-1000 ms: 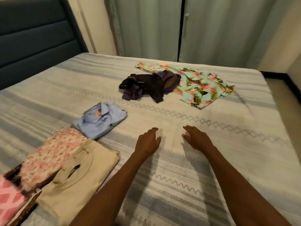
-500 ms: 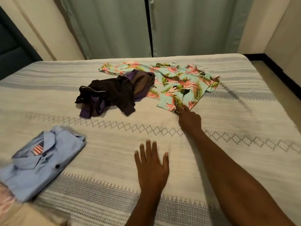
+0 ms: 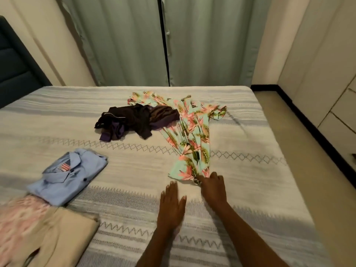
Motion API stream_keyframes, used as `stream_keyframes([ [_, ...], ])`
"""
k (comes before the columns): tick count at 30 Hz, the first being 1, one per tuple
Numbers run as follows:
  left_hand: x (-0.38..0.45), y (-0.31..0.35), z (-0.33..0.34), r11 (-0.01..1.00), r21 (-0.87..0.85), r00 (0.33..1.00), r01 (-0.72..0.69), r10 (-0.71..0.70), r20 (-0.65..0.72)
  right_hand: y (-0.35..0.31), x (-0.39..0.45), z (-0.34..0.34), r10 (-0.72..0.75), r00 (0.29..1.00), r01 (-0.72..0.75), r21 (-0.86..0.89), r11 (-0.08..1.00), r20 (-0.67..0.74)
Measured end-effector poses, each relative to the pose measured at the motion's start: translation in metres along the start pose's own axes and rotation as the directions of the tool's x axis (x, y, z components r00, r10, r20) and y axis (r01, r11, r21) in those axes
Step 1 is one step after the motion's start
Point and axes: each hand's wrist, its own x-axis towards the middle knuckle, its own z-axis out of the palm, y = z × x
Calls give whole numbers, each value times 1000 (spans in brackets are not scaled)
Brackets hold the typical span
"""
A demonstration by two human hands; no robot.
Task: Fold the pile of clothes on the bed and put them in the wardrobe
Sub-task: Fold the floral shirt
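Pinching the floral garment at its near hem, right hand fingers curl on cloth; it trails toward 12 o'clock on the bed. Left hand lies flat, holding nothing. Light, limp, slides easily; better gripped at hem corners.

Both forearms are bare to the frame edge, no sleeves, and neither the left hand nor the right hand wears anything.

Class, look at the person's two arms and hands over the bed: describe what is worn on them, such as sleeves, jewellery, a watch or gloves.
Nothing is worn on either. The left hand and right hand are bare, with no gloves, rings, watch or bracelet showing. Both forearms are uncovered right to the bottom edge of the picture, so no sleeve or cuff appears. The fingernails look short and unpainted.
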Motion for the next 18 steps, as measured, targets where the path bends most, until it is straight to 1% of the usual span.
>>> stream_keyframes([
  [2, -24, 1, 1, 979, -203, 1000, 17, -19, -11, -2, -45, -15, 1, 1000, -1, 18, 1000, -2],
  [3, -42, 2, 0, 949, -314, 999, 24, -32, -18, -4, -74, -26, 1, 1000, -1, 34, 999, -18],
  [5, -71, 9, -7, 871, -484, 994, 82, -103, -17, -7, -124, -40, 21, 999, -18, 87, 996, -35],
  [6, -85, 13, -11, 837, -532, 989, 126, -146, 4, -9, -148, -41, 15, 999, -11, 104, 995, -34],
  [7, -98, 19, -16, 814, -564, 985, 140, -171, -3, -9, -171, -40, -3, 1000, 6, 120, 993, -26],
  [8, -114, 25, -22, 824, -554, 982, 117, -179, -59, -10, -199, -44, -27, 999, 32, 139, 990, -41],
  [9, -121, 27, -24, 846, -528, 981, 74, -158, -115, -11, -220, -46, -41, 998, 49, 163, 985, -51],
  [10, -133, 35, -29, 869, -491, 984, 58, -132, -117, -13, -246, -52, -46, 996, 60, 200, 978, -75],
  [12, -143, 42, -28, 910, -411, 996, 62, -84, -35, -12, -281, -57, -60, 986, 103, 287, 952, -155],
  [13, -147, 43, -23, 939, -341, 999, 48, -46, 14, -10, -298, -58, -76, 977, 138, 324, 936, -198],
  [15, -155, 46, -14, 996, -83, 993, -25, 34, 109, -5, -321, -57, -108, 979, 169, 399, 901, -171],
  [17, -163, 57, -13, 990, 115, 988, -87, 71, 135, 2, -327, -57, -165, 983, 182, 466, 866, -78],
  [18, -170, 62, -11, 979, 161, 985, -124, 102, 137, 4, -330, -63, -201, 980, 177, 490, 854, -5],
])
